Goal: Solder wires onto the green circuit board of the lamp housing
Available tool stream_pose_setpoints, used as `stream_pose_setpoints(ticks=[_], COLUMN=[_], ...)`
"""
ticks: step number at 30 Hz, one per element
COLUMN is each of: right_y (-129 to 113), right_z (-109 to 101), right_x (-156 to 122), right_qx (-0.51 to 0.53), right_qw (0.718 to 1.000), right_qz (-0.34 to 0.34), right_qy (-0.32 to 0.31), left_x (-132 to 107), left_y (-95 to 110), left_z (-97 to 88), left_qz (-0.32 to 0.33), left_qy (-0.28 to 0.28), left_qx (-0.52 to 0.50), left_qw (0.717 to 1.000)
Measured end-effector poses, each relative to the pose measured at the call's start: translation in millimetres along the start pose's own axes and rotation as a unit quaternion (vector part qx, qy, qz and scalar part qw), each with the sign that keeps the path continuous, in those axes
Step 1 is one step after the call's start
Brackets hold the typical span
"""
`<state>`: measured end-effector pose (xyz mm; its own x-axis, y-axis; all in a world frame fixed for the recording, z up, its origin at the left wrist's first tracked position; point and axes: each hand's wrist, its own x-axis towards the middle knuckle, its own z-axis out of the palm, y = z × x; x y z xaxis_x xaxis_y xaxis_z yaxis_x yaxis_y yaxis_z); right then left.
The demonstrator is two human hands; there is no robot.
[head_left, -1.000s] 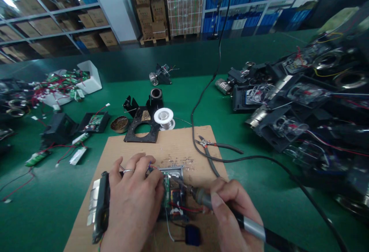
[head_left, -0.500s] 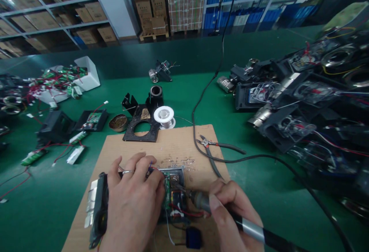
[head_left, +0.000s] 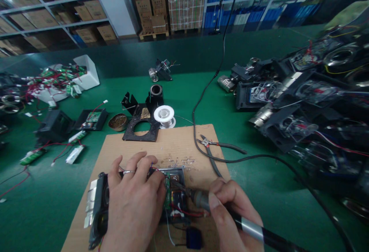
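While the right hand (head_left: 235,210) grips one black, pen-shaped soldering iron (head_left: 201,199) between thumb and fingers, its long axis slants from near right to far left, so the single narrow green circuit board (head_left: 167,191) lies left of that grip, its own length running near to far. Whether the iron's tip touches the board cannot be told. Bent over the board's left side, the left hand (head_left: 136,192) is nearer to it; whether its fingertips pinch anything is hidden

Counted near to far: one dark blue square piece (head_left: 193,238), one open dark grey rectangular housing (head_left: 181,174) around the board, one tan cardboard sheet (head_left: 115,146) beneath, one pair of dark-handled metal cutters (head_left: 212,159), one black holed plate (head_left: 154,132), one round brown-filled tin (head_left: 118,122), one white plastic solder spool (head_left: 164,110)
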<state>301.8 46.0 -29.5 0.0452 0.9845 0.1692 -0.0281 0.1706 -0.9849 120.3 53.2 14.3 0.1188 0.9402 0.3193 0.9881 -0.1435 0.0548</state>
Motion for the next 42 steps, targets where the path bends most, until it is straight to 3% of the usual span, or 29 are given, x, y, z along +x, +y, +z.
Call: stream_pose_setpoints(ticks=[19, 25, 42], right_y=[-0.7, 3.9, -4.0], right_z=[0.2, -4.2, 0.5], right_x=[2.6, -1.5, 3.6], right_qx=[-0.012, -0.019, -0.022], right_qw=[1.000, 0.999, 1.000], right_qz=[0.004, 0.012, -0.009], right_qy=[-0.007, -0.034, -0.010], left_x=[0.0, 0.3, -1.4], left_y=[2.8, 2.3, 1.9], left_z=[1.3, 0.2, 1.4], left_qz=[-0.010, -0.006, -0.007], left_qy=[-0.003, 0.000, -0.026], left_qx=[-0.001, -0.003, 0.020], left_qw=[1.000, 1.000, 0.999])
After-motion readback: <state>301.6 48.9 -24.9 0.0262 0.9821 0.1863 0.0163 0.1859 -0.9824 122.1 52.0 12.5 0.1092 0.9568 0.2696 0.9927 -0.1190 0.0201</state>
